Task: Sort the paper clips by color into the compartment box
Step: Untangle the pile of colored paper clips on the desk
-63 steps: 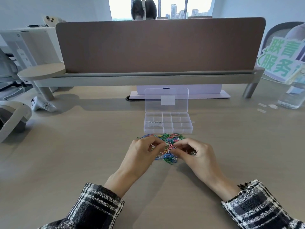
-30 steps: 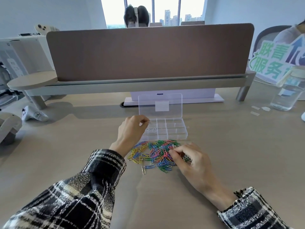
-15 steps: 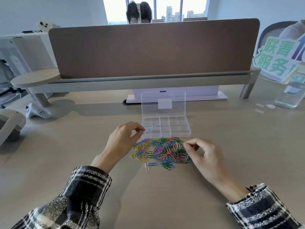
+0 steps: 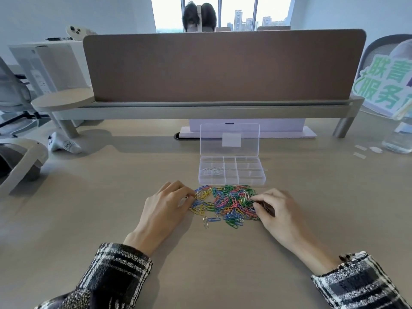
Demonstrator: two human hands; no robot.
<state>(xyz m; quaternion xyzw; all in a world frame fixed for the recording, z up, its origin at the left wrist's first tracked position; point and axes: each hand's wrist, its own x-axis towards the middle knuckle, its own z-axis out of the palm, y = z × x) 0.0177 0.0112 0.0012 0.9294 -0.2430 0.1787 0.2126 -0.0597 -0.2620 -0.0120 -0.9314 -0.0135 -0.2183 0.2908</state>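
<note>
A heap of coloured paper clips lies on the desk just in front of the clear compartment box. The box's lid stands open and upright. A few silver clips lie in its left compartment; the other compartments look empty. My left hand rests at the heap's left edge with its fingers curled down onto the clips; whether it holds one is hidden. My right hand is at the heap's right edge, thumb and forefinger pinching a clip there.
A brown divider screen on a low shelf blocks the far side of the desk. A water bottle and paper scraps sit at the right. A white controller and a headset lie at the left.
My left hand reached to the box's left compartment, then came back down to the heap's left edge. My right hand lifted slightly, then returned to the heap's right edge.
</note>
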